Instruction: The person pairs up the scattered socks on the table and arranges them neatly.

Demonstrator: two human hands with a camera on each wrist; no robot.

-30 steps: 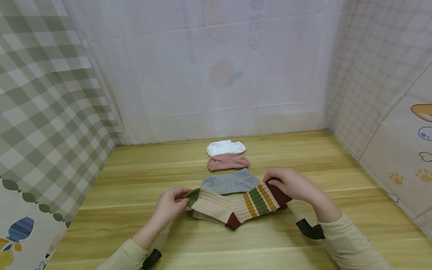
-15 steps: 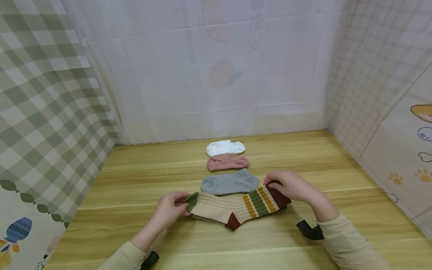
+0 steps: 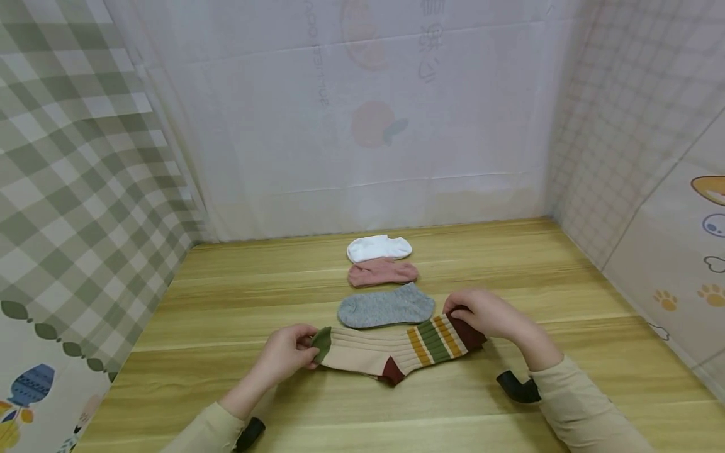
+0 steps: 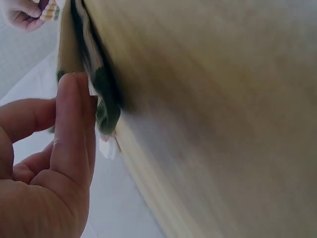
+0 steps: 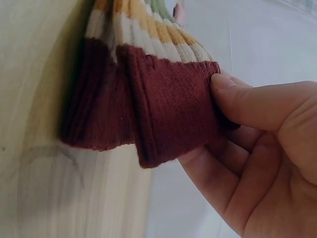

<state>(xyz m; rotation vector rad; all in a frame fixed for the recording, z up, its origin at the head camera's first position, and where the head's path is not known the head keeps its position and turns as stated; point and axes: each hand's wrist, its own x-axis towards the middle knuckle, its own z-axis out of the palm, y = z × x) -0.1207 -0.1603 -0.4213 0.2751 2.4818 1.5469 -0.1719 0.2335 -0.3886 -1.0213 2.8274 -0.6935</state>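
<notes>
A pair of ribbed crew socks (image 3: 362, 351), one laid over the other, stretches between my hands close over the table. They are cream with green toes, maroon heels and cuffs, and green and mustard stripes. My left hand (image 3: 286, 353) pinches the upper sock's toe (image 3: 321, 345) between thumb and fingers; a second green toe (image 4: 108, 111) shows beneath in the left wrist view. At the other end, my right hand (image 3: 488, 314) pinches the edge of the maroon cuff (image 5: 171, 101). The under sock's cuff (image 5: 94, 109) hangs lower in the right wrist view.
Just behind the striped socks lies a grey ankle sock (image 3: 386, 306). Beyond it are a pink low-cut sock (image 3: 382, 272) and a white one (image 3: 378, 249), in a column on the wooden table (image 3: 238, 283). Fabric-covered walls (image 3: 283, 138) enclose the back and both sides.
Both hands have come down slightly, lowering the striped socks toward the table. The under sock, which stuck out below the upper one, is now almost covered. The other socks have not moved.
</notes>
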